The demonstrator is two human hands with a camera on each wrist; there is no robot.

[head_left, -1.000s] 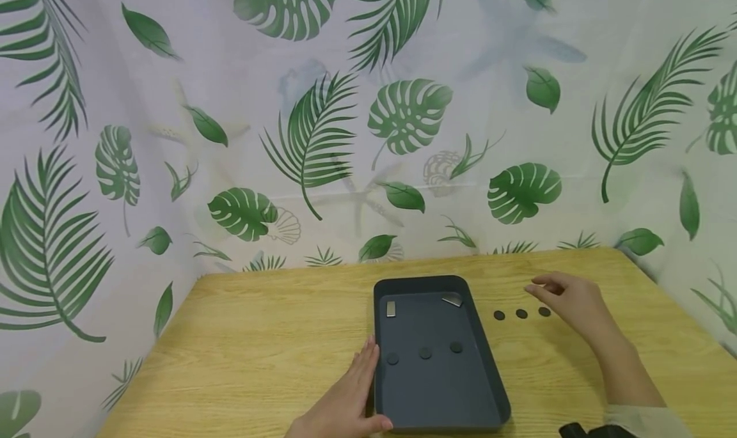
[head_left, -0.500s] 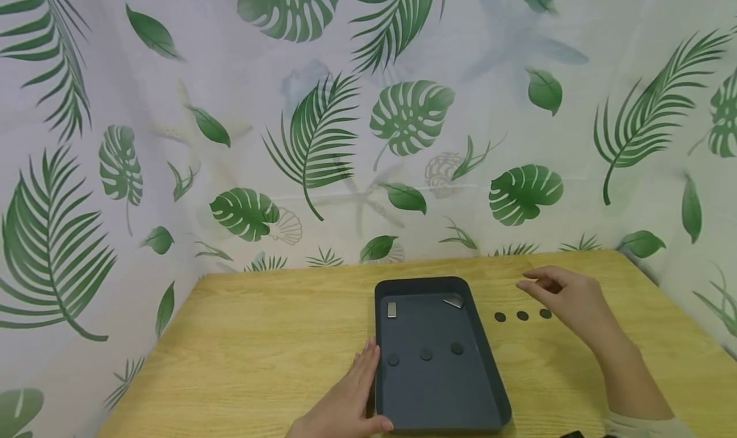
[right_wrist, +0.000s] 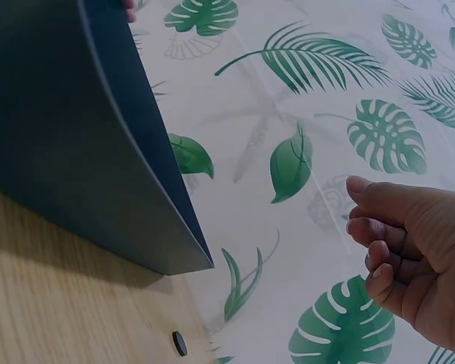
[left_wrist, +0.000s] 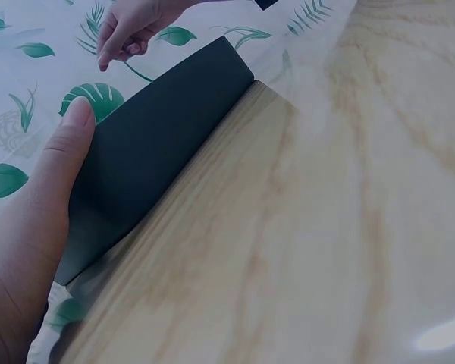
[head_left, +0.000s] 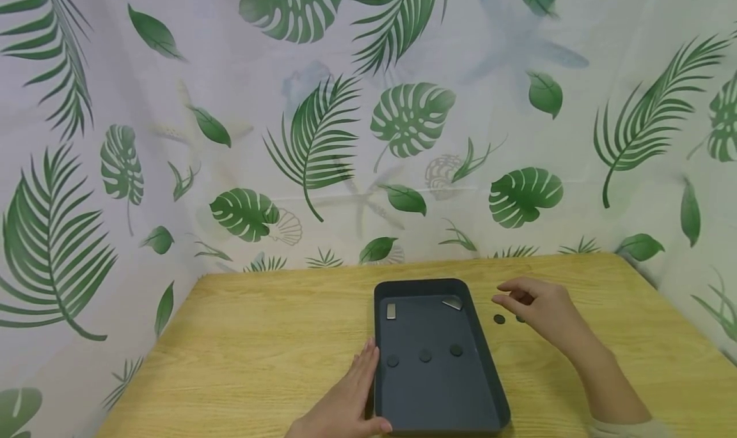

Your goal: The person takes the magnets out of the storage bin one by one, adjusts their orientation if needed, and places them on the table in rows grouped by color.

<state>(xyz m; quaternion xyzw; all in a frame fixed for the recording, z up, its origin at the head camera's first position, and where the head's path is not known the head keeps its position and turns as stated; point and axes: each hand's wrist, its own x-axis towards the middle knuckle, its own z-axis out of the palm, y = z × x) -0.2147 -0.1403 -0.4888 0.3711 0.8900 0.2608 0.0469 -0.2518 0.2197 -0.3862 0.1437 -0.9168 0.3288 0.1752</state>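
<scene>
- Table [head_left: 276, 336], with the tray [head_left: 437, 399] on it.
- Left hand [head_left: 347, 393], fingers straight along the tray's side.
- Right hand [head_left: 541, 307], loosely curled, seemingly empty — likely a reaching step, calling next for a light pinch.
- Discs [head_left: 425, 355]: three in the tray, two showing beside it.

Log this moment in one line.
left hand: touching tray, left side | right hand: above table, no held item visible | tray: three dark discs, two metallic pieces | table: two other discs visible
</scene>
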